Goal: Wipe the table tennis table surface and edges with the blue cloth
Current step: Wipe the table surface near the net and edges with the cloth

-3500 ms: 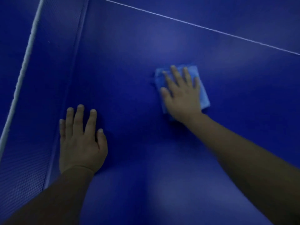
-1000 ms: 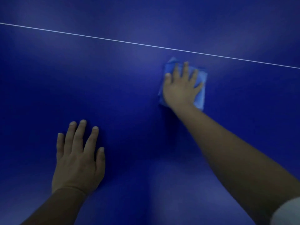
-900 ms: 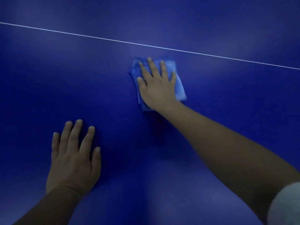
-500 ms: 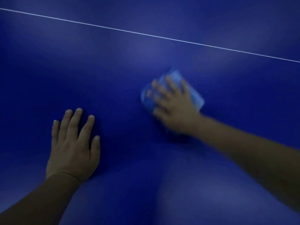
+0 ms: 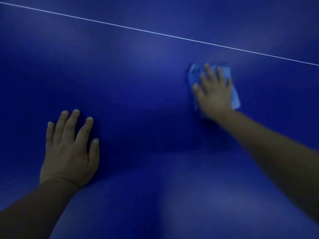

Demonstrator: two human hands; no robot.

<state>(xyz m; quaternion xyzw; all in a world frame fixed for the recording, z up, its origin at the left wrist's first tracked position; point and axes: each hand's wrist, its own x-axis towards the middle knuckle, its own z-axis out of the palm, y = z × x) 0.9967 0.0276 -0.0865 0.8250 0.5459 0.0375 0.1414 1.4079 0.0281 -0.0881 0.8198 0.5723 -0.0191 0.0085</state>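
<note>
The broad dark-blue table tennis bench (image 5: 155,92) fills the view, crossed at its far side by a thin white painted line (image 5: 155,33). The bare left grip (image 5: 69,152) lies flat on it, fingers straight and spread, holding nothing. The bare right grip (image 5: 214,95) (blurred) presses straight fingers onto the folded light-blue cloth (image 5: 235,99), which lies on the bench near the line.

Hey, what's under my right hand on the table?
A blue cloth lies under the right hand, flat on the table. Its edges show around the hand; its middle is covered.
</note>
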